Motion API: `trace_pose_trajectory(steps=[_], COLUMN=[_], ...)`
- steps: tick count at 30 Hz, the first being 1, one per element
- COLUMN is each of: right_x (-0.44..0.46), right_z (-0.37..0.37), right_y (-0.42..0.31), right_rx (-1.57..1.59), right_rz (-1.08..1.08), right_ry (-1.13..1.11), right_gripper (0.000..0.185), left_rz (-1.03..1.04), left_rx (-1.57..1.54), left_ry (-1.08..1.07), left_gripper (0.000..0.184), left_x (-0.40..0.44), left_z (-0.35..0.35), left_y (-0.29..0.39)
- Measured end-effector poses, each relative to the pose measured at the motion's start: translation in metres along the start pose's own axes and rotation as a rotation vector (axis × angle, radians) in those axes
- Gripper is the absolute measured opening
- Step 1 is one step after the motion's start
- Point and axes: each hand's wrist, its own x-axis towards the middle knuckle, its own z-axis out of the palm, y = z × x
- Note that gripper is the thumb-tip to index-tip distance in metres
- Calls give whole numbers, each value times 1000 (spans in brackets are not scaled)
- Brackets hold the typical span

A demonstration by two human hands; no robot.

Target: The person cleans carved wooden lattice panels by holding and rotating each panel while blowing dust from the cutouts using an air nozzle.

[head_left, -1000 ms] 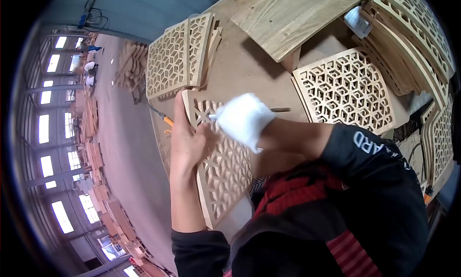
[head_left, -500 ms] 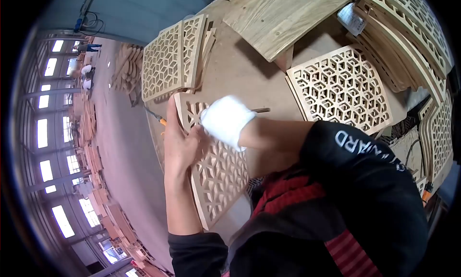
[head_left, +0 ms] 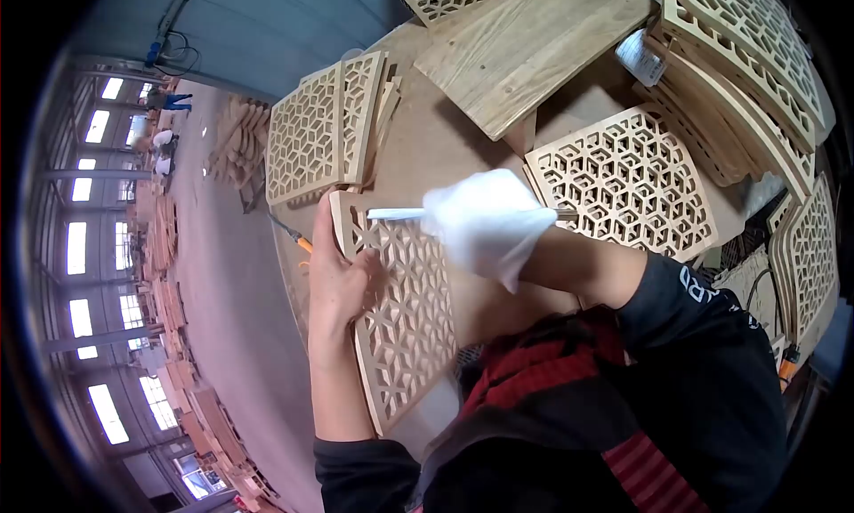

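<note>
My left hand (head_left: 342,277) is bare and grips the upper left edge of a wooden lattice panel (head_left: 405,313), thumb on its face and fingers along the outer side. The panel stands tilted in front of me. My right hand (head_left: 489,224), in a white glove, is closed around a thin flat file (head_left: 396,214). Its pale blade points left, with the tip at the cutouts near the panel's top. Behind the glove, the file's dark other end sticks out to the right. The glove hides the middle of the tool.
Another lattice panel stack (head_left: 325,126) leans at the upper left of the workbench (head_left: 418,148). More lattice panels (head_left: 627,179) lie to the right, near a plain wooden board (head_left: 534,46). Curved panels (head_left: 747,86) are piled at the far right. An orange-handled tool (head_left: 304,244) lies by the left edge.
My right hand has drawn back to the right and away from the panel's face, so the file's blade now shows. My left hand keeps its grip on the panel.
</note>
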Motion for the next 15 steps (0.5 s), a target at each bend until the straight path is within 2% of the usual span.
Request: trace_pose_trajectory(steps=[1, 2, 4, 5, 6, 7, 10, 15], right_x=[6, 15, 27, 35, 46, 54, 77, 65], right_z=[1, 1, 5, 6, 2, 10, 18, -2], right_y=[-3, -12, -16, -18, -24, -24, -21, -12], right_rx=[16, -80, -97, -106, -94, -42, 38, 91], right_rz=[10, 130, 162, 178, 250, 251, 289, 315], right_ry=[-33, -146, -219, -256, -325, -253, -344, -404], right_gripper=[18, 24, 24, 24, 21, 23, 30, 30], left_rz=[-18, -38, -41, -164, -78, 5, 74, 24], left_rx=[3, 7, 16, -26, 84, 194, 385, 366], left_ry=[9, 17, 37, 19, 23, 24, 52, 79], left_gripper=[82, 81, 79, 85, 85, 85, 78, 78], left_x=[-1, -2, -2, -5, -3, -3, -4, -5], left_z=[0, 1, 5, 7, 8, 8, 1, -1], left_y=[-3, -3, 3, 13, 5, -3, -1, -3])
